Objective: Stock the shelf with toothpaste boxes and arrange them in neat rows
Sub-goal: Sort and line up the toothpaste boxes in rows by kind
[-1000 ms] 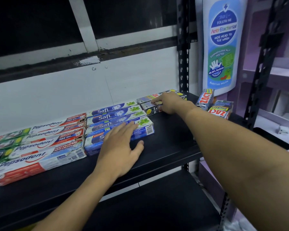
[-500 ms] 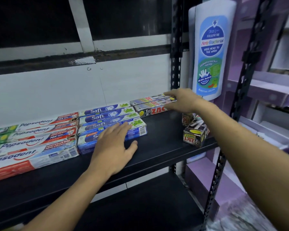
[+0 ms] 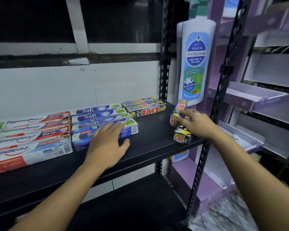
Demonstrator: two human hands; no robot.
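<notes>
Resting our left hand flat on the front Safi box, we touch the loose Zact boxes with our right hand, fingers spread.

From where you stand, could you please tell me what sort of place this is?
Probably a small shop's toiletries aisle: toothpaste boxes lie in rows on a black metal shelf, beside a bottle-shaped wash display.
</notes>
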